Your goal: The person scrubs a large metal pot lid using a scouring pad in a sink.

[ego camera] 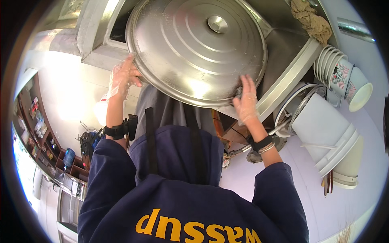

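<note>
A large round metal lid [188, 54] with a central knob [217, 24] lies before me, tilted over a stainless steel frame. My left hand [123, 77], in a clear plastic glove, is at the lid's left rim with its fingers spread; whether it grips the rim is hard to tell. On the lid's lower right part rests my right hand [246, 101], also gloved and slightly blurred. A dark or silvery thing, perhaps a metal scouring pad [239, 91], shows beside its fingers. What lies beneath the lid is hidden.
Stainless steel edging [288, 79] runs along the right, with a brown cloth [313, 21] at its top. Stacked paper cups [337, 71] and white buckets [325, 133] stand right of it. Shelves [42, 127] with goods are far left. A gas hose and metal pipe lie below my right hand.
</note>
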{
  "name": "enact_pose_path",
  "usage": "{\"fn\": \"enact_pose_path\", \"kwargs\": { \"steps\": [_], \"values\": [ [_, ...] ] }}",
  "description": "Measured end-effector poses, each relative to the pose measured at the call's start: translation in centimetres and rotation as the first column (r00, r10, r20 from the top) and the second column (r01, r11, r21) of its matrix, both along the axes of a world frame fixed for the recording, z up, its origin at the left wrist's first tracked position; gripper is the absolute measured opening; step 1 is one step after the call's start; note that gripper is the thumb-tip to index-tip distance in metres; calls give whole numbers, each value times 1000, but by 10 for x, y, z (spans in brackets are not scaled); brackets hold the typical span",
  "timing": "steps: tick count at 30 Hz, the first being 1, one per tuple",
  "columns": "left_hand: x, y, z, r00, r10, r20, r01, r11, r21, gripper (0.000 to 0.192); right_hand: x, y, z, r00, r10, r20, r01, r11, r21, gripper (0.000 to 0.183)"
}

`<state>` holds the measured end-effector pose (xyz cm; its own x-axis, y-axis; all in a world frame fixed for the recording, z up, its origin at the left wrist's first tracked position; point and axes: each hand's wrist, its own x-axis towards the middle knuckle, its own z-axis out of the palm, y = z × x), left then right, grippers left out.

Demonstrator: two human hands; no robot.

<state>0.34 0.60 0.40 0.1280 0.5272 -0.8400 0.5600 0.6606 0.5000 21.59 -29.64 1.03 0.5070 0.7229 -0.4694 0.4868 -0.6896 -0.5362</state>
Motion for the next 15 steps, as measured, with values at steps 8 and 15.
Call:
{"fn": "enact_pose_path", "kwargs": {
  "steps": [8,15],
  "values": [
    [-5,1,-7,986,-127,104,130,991,-20,44,40,16,-31,928,-345,143,338,938,74,57],
    [-13,5,8,939,-235,250,247,969,-18,28,-8,45,4,997,56,61,-62,993,97,66]
  ]
}}
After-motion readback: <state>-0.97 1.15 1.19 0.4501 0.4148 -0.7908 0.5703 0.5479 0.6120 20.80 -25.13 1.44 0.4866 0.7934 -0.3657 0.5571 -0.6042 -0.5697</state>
